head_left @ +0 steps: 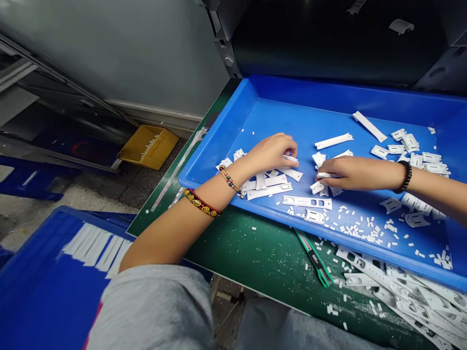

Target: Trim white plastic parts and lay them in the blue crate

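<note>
Sorting small white plastic pieces inside the blue tray (233,121) on the green bench (255,253). Left hand (272,151) fingers pinching a thin white strip (291,158) near the tray's middle; right hand (350,172) fingers clenched around another white piece (324,175) just beside. Probably needing next a careful separating pull.

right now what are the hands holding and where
Left hand pinches a small white strip by one end; right hand grips a similar white piece, its tip poking out.
</note>
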The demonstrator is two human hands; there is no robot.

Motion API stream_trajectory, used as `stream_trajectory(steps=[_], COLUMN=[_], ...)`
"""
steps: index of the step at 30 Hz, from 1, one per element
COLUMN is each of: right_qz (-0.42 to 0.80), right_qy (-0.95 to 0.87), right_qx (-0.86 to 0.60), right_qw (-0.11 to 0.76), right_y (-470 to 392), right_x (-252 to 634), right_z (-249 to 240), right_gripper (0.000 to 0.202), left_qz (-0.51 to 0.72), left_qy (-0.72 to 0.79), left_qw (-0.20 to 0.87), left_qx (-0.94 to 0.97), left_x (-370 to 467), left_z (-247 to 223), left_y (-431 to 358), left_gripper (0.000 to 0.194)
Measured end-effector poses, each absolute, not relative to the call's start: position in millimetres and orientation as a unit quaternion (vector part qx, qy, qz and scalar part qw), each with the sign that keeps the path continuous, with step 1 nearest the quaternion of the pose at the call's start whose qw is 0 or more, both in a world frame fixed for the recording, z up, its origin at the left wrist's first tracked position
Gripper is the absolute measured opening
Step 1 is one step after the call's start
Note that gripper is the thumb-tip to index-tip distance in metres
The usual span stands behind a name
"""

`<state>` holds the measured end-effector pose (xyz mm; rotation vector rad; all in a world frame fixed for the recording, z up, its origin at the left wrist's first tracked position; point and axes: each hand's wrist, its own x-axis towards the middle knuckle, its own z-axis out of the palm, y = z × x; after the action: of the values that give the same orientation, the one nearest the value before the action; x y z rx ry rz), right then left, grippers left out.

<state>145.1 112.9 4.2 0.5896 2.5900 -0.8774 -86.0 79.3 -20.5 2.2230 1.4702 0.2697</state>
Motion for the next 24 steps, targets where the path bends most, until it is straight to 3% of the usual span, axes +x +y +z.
stream_trajectory(steps=[5,9,18,24], right_qz=[-0.222,-0.258,-0.452,-0.596], right_qy=[0.926,0.908,0.861,0.783], right_qx=[0.294,0.33,0.225,0.162], right_qw=[0.083,-0.021,0.064,0.078], right_y=[110,117,127,128], right_x=[147,148,147,148], right_z=[0,-1,16,7], right_gripper=[0.04,0.059,0.05,0.055], left_qz=[0.246,0.323,0.365,0.378], left_qy=[0.478,0.405,0.41,0.393], left_qw=[0.337,0.44,0.539,0.585], left_qx=[0.774,0.733,0.638,0.601], left_x=[-83,-83,-84,-81], left_z=[-10,0,2,2], left_y=[76,72,72,73], left_gripper=[0.009,0.014,0.027,0.022])
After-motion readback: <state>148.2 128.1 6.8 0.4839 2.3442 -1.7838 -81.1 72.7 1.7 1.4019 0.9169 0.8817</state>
